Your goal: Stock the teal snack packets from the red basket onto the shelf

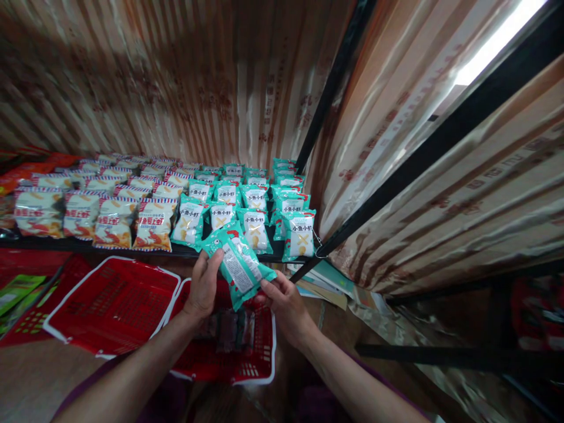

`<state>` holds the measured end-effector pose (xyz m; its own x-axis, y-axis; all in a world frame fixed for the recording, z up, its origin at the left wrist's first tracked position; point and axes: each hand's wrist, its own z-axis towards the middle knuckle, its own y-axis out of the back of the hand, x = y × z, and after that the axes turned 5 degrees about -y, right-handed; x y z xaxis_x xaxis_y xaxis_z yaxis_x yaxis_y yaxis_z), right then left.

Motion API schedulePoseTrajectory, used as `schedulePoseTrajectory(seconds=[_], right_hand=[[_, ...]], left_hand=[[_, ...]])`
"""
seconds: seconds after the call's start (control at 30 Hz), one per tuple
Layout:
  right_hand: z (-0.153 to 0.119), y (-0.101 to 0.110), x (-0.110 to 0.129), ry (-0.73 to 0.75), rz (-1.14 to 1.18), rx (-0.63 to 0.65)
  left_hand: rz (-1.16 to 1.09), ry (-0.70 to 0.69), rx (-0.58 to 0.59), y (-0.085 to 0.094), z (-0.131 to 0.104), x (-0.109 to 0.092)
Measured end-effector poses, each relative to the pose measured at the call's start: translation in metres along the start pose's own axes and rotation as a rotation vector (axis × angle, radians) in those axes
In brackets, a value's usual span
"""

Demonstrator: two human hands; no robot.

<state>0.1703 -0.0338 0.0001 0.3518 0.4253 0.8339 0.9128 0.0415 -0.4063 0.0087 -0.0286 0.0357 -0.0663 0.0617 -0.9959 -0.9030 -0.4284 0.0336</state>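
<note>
Between my hands is a teal snack bag [240, 265], tilted, its printed back panel facing me. My left hand [205, 285] is closed on its left edge, thumb on top. The fingers of my right hand [286, 302] pinch its lower right corner. Just beyond it, rows of matching teal snack bags [254, 229] stand upright on a dark shelf [282, 249]. White snack bags with red print [154, 223] fill the shelf further left. Below my hands, a red basket [259, 370] with a white rim holds several dark packets [227, 330].
A second red basket [118, 299] sits to the left, beside green packets [20, 294]. Black metal posts [396, 170] cross the right side. Striped curtains [176, 88] hang behind the shelf. Flattened cardboard [328, 291] lies on the floor under the shelf's right end.
</note>
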Motion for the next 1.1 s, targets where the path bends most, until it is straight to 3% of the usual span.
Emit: schedulePoseTrajectory(seconds=[0.4, 0.57, 0.67, 1.1], right_hand=[[-0.001, 0.004, 0.001, -0.028, -0.002, -0.002], [-0.001, 0.001, 0.003, -0.049, 0.081, -0.037], [-0.002, 0.001, 0.004, -0.067, 0.106, 0.011], [-0.001, 0.008, 0.002, -0.018, -0.069, 0.067]], left_hand=[[-0.050, -0.076, 0.052, 0.004, 0.001, 0.006], [0.002, -0.083, 0.028, 0.006, 0.000, 0.015], [0.010, -0.065, 0.011, 0.007, 0.000, 0.019], [-0.064, -0.035, 0.055, 0.007, -0.001, 0.025]])
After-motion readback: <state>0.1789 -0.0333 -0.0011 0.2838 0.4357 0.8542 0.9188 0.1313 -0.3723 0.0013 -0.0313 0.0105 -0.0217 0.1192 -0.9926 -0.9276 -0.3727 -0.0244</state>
